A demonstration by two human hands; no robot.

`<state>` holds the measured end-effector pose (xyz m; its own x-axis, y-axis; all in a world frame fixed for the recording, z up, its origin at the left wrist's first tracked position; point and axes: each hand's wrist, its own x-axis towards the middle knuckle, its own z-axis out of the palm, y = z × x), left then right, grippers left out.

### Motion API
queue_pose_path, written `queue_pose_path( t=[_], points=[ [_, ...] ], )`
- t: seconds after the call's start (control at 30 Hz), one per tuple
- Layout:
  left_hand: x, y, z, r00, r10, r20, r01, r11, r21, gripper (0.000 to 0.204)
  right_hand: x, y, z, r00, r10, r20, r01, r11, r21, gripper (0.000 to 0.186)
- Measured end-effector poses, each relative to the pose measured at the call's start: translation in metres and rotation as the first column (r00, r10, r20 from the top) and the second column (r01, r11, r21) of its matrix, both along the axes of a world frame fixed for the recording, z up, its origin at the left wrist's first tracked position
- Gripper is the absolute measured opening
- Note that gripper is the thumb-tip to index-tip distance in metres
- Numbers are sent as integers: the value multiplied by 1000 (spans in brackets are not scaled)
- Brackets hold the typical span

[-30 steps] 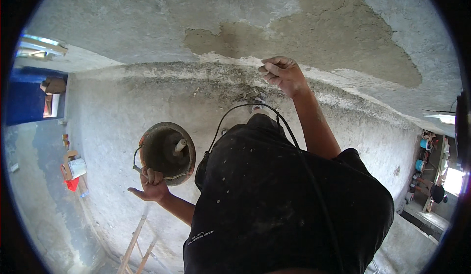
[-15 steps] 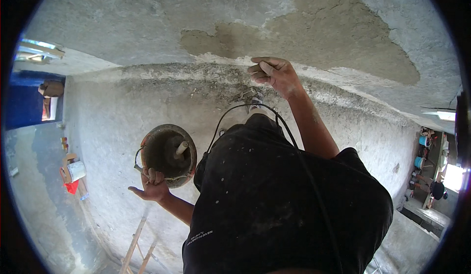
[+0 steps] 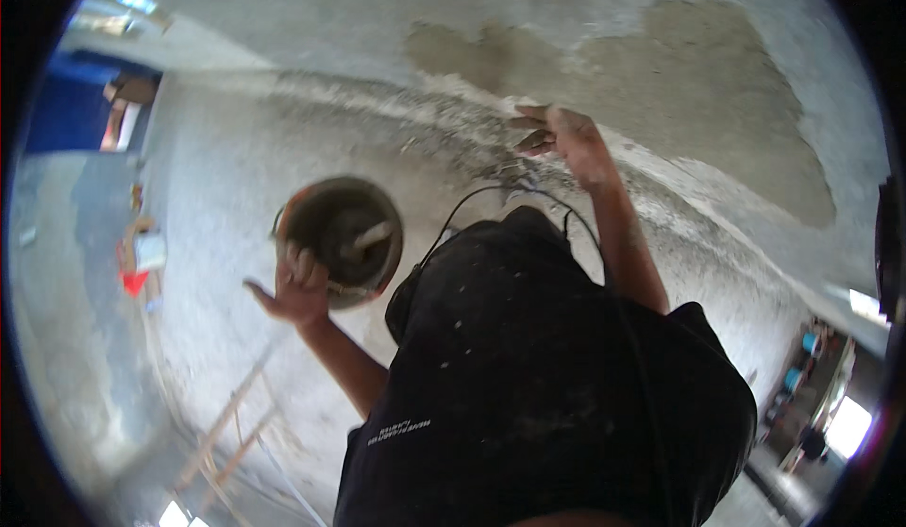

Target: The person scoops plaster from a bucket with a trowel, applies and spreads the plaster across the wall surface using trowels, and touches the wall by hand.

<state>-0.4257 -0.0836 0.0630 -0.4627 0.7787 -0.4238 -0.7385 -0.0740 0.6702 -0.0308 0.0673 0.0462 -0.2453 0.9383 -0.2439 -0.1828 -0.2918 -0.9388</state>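
Observation:
A dark round bucket point(image 3: 389, 258) with greyish stuff inside is to the left of my body. My left hand point(image 3: 304, 286) has its fingers hooked over the near side of the bucket, with the thumb stretched out to the left. From the bucket sticks a pale, stubby tool handle point(image 3: 374, 235); the tool's other end is hidden. My right hand point(image 3: 571, 145) is raised in front of the wall, palm side out of sight, fingers loosely bent and apart with nothing visible in them. Behind it spreads a damp brownish plaster patch point(image 3: 698, 102) on the grey wall point(image 3: 330, 8).
A rough strip of debris point(image 3: 396, 117) runs along the wall's foot. At the left lie a box and a red item point(image 3: 134, 283). Wooden poles point(image 3: 226, 423) stand lower left. Blue containers point(image 3: 793, 376) sit far right. A black cable point(image 3: 462, 201) loops by my body.
The view has turned and blurred. The bucket, with my left hand on it, sits higher in the picture. My right hand appears farther right, its fingers somewhat more spread.

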Motion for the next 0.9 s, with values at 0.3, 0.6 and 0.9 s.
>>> queue_pose_path(
  t=[0.3, 0.6, 0.9],
  points=[
    [15, 9, 23, 843, -525, -118, 448, 565, 693, 104, -152, -17, 25, 529, 281, 801, -818, 418, 395, 38],
    [83, 17, 14, 765, -641, -57, 510, 550, 661, 93, -179, -33, -39, -61, -64, 996, -938, 344, -36, 16],
    [115, 23, 13, 627, -779, 10, 584, 478, 656, 93, -149, -32, -59, 342, -251, 906, -832, 366, 416, 16]
  ],
)
